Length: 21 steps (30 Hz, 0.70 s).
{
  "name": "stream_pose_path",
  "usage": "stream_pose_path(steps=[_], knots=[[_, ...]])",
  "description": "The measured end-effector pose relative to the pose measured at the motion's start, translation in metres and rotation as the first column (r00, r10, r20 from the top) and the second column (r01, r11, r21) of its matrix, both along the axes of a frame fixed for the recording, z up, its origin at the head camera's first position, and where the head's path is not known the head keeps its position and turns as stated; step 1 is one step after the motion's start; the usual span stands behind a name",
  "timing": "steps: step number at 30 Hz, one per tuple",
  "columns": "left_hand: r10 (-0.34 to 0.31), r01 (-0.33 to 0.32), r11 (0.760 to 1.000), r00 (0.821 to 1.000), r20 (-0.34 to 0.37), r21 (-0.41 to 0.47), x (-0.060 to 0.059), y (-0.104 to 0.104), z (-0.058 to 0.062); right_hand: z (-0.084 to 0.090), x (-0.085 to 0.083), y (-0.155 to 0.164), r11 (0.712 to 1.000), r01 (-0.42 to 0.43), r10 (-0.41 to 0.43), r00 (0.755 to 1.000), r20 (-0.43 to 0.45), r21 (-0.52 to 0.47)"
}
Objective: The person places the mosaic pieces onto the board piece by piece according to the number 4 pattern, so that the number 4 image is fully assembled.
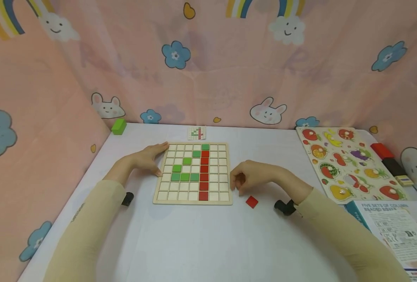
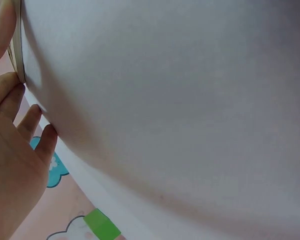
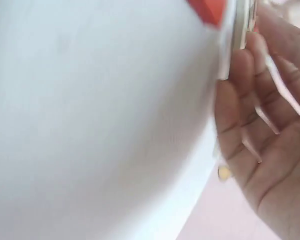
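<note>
A wooden grid board [image 1: 155, 201] with white squares lies on the table. Several green tiles [image 1: 185, 177] form a bent outline on it, beside a column of red tiles [image 1: 204, 168]. My left hand [image 1: 144, 158] spreads along the board's left edge, thumb and fingertips touching it. At the right edge is my right hand [image 1: 252, 175], fingers bent, fingertips right at the rim. A sliver of red shows between its thumb and index finger in the right wrist view; I cannot tell whether it is a held tile. Just below that hand lies a loose red tile [image 1: 252, 201].
Behind the board lies a small pattern card [image 1: 196, 133]. Green blocks [image 1: 118, 126] stand at the back left corner. On the right are a fruit puzzle board [image 1: 330, 164], red and black blocks [image 1: 388, 156] and a printed box [image 1: 392, 231].
</note>
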<state>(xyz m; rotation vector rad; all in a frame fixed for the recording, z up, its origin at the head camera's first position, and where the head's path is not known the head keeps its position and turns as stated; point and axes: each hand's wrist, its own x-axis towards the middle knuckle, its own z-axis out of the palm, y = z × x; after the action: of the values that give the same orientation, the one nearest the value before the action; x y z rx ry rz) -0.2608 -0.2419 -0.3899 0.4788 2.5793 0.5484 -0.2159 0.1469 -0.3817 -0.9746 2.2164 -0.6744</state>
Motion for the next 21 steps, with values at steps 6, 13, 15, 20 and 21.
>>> stream_pose_path(steps=[6,13,15,20,21], knots=[[0.003,-0.003,1.0,1.0,0.004,-0.005,0.0,0.0,-0.001,0.006,-0.003,0.018,0.995,0.011,-0.02,0.996,0.089,0.101],[0.005,-0.005,1.0,1.0,0.008,0.002,0.0,-0.001,-0.001,0.002,0.004,0.019,0.982,-0.041,0.032,0.998,0.053,0.182],[0.002,-0.002,1.0,1.0,0.006,0.0,0.0,-0.001,-0.002,0.001,0.006,0.018,0.981,-0.045,0.04,0.999,0.03,0.189],[0.001,-0.001,1.0,1.0,0.003,-0.002,0.0,-0.001,-0.001,-0.002,0.007,0.015,0.986,-0.066,0.069,0.997,-0.017,0.15],[0.003,-0.003,1.0,1.0,0.004,0.0,0.0,-0.001,-0.001,-0.003,0.006,0.014,0.989,-0.059,0.063,0.998,-0.024,0.135]])
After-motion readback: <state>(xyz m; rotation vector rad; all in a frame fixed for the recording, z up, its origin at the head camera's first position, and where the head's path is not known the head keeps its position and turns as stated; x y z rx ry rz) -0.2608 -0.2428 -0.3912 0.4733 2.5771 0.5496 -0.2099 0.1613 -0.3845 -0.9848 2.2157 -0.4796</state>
